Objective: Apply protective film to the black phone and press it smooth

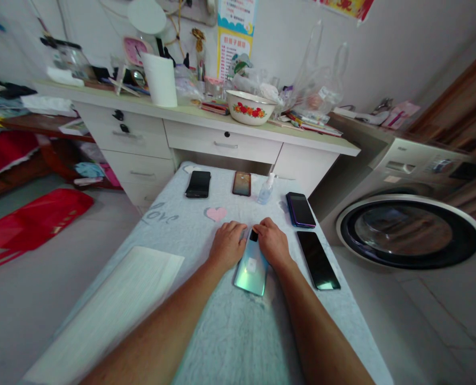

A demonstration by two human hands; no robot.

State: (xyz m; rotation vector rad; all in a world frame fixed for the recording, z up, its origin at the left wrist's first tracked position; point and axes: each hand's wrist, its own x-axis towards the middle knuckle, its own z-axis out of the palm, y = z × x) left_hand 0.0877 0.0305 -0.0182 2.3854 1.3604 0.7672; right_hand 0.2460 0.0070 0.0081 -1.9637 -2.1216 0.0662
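Note:
A shiny teal-green smartphone [251, 275] lies back side up on the cloth-covered table, its dark camera block at the far end. Along its upper left edge, my left hand [228, 243] is closed with curled fingers. My right hand [273, 241] grips the upper right side, thumb and fingers pinched together beside the camera block. What the fingertips do underneath is hidden. Right of my right hand lies a black-screened phone [319, 260], with a purple-edged phone [301, 209] beyond it. A small clear spray bottle [265, 191] stands upright past my hands.
A black phone [198, 184] and a brown-backed phone [242, 183] lie at the table's far end. White sheet material [113, 310] covers the near left. Beyond stands a white desk [221, 147] bearing a flowered bowl [250, 109]; a washing machine [402, 176] is at right.

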